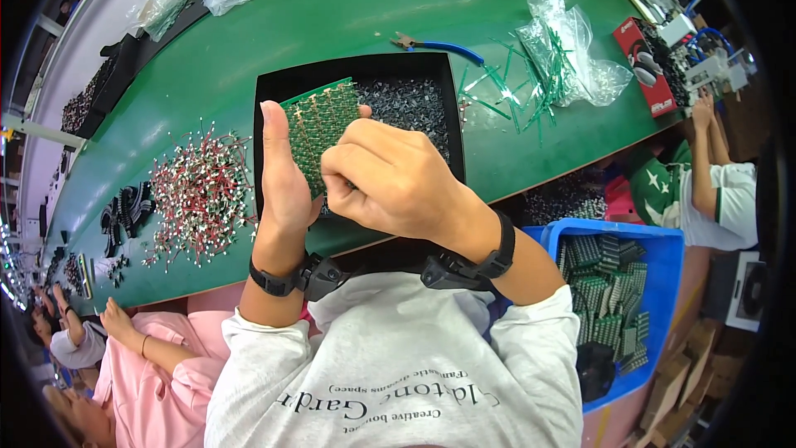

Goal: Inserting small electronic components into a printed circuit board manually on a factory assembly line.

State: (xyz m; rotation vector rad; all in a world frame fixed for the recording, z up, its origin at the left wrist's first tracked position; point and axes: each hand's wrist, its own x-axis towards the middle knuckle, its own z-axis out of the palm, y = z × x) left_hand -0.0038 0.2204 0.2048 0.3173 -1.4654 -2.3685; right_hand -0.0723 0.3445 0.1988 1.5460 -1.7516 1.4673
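Observation:
A green circuit board panel (326, 122) with rows of small metallic parts stands tilted over a black tray (356, 65). My left hand (286, 170) grips it along its left side, thumb pointing up and fingers behind the board. Curled in a pinch, my right hand (398, 176) is at the panel's lower right side. Its fingertips are turned away, so whatever they hold is hidden. Small dark and clear pieces (406, 108) fill the tray beneath both hands.
Blue-handled cutters (448, 47), green strips (543, 75) and a clear plastic bag (580, 54) lie beyond. Left is a pile of red-wired connectors (203, 191). A blue bin (676, 282) of board panels stands right. One person sits left (166, 365), another right (721, 199).

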